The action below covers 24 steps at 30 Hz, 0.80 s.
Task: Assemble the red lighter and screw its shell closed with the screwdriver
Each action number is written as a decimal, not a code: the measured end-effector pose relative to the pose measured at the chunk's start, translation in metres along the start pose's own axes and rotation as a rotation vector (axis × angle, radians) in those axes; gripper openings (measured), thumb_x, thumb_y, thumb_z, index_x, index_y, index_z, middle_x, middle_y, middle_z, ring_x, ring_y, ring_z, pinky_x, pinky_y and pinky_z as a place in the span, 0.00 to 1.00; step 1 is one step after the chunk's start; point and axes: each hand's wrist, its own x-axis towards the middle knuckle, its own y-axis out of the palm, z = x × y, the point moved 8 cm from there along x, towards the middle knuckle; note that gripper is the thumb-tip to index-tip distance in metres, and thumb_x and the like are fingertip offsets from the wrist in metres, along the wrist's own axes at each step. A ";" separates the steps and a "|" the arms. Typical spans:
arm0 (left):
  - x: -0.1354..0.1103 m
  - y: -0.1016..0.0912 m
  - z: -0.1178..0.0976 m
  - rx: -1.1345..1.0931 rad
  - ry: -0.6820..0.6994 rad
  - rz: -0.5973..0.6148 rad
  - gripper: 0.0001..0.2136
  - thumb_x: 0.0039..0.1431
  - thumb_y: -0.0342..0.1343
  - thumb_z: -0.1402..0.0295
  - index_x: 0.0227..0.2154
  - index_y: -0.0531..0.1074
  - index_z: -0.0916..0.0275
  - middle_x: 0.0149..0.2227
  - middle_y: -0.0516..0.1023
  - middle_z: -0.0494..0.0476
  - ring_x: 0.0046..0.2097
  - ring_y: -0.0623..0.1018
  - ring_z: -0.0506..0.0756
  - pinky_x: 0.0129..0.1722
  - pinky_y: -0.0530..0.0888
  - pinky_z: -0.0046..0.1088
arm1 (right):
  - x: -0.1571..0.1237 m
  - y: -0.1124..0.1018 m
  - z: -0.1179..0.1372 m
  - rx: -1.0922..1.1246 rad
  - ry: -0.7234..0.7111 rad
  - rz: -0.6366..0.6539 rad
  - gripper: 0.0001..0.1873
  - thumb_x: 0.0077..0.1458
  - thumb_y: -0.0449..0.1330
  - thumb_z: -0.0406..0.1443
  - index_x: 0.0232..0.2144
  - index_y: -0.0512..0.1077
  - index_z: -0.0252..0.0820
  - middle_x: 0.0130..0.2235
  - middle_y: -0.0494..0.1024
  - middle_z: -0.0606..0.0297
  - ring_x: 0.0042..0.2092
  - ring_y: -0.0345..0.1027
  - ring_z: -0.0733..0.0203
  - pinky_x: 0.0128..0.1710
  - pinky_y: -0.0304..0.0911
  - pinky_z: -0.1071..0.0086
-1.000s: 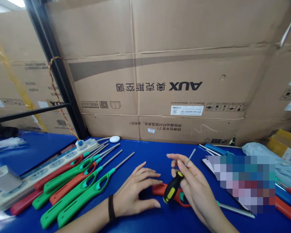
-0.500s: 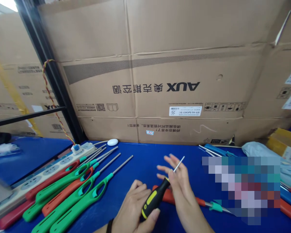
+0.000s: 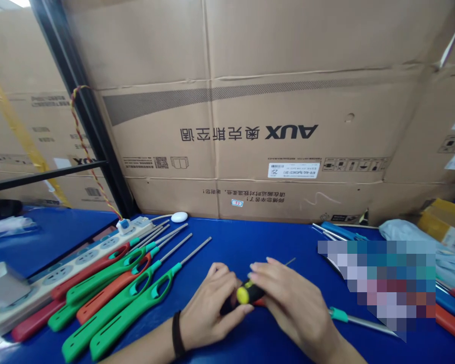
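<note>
Head view: both my bare hands meet low at centre, above the blue table [image 3: 227,242].
Fingers: my left fingers [image 3: 237,310] curl around the butt of a black-and-yellow screwdriver [image 3: 246,293]; my right fingers [image 3: 267,268] close over its handle. Both hands have hold of it.
Place: it lies crosswise, its thin steel shaft [image 3: 290,261] pointing upper right, above a red long-nosed lighter [image 3: 260,303].
Risk: a slipping grip could drop the screwdriver onto that lighter.
Count: one screwdriver; at left, four green lighters [image 3: 116,316] and three red lighters [image 3: 102,303], beside one power strip [image 3: 85,258]; one lighter under my hands.
</note>
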 end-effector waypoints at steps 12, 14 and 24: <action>0.003 0.016 0.005 -0.040 -0.080 0.203 0.14 0.49 0.62 0.60 0.36 0.70 0.60 0.35 0.74 0.53 0.39 0.72 0.56 0.57 0.54 0.44 | -0.022 0.023 -0.044 0.762 0.848 -0.218 0.17 0.56 0.58 0.43 0.44 0.59 0.46 0.48 0.76 0.56 0.42 0.75 0.54 0.42 0.72 0.61; 0.003 0.016 0.000 -0.034 -0.048 0.227 0.14 0.49 0.61 0.59 0.37 0.70 0.60 0.35 0.74 0.53 0.38 0.72 0.55 0.57 0.54 0.44 | -0.021 0.020 -0.042 0.752 0.846 -0.210 0.17 0.56 0.58 0.43 0.45 0.60 0.47 0.48 0.76 0.57 0.42 0.76 0.55 0.41 0.72 0.63; 0.002 0.017 -0.003 -0.018 -0.017 0.259 0.15 0.51 0.60 0.57 0.38 0.70 0.60 0.35 0.74 0.53 0.39 0.70 0.54 0.55 0.53 0.42 | -0.018 0.010 -0.039 0.710 0.831 -0.248 0.15 0.56 0.59 0.42 0.45 0.62 0.49 0.46 0.78 0.60 0.40 0.76 0.57 0.40 0.72 0.66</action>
